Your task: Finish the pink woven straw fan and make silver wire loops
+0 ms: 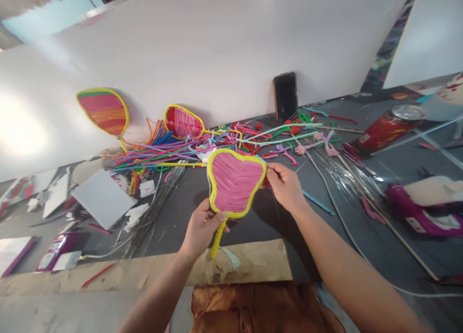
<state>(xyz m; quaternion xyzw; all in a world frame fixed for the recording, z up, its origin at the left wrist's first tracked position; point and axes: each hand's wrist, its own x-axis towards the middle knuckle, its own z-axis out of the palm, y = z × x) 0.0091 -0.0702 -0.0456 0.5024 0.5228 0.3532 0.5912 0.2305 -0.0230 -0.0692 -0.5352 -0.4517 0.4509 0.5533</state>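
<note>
A pink hand fan [237, 182] with a wavy yellow pipe-cleaner rim is held up over the dark table. My left hand [204, 225] grips it at the base, thumb on the lower rim where the yellow handle begins. A pale green tassel [230, 257] hangs by the handle's end. My right hand [284, 182] pinches the right edge of the rim, its fingertips partly hidden behind the fan. Behind it lies a heap of coloured pipe cleaners [170, 152]. Two more yellow-rimmed fans, one striped orange and red [104, 112], one pink and red [183, 122], lean at the back.
A phone [285, 97] leans on the white panel [231, 48]. At right stand a red can [388, 128] and a purple hot glue gun [423, 210], its cord crossing the table. White card [103, 199], paper scraps and a purple box [57, 251] lie left. Cardboard [249, 260] lines the front edge.
</note>
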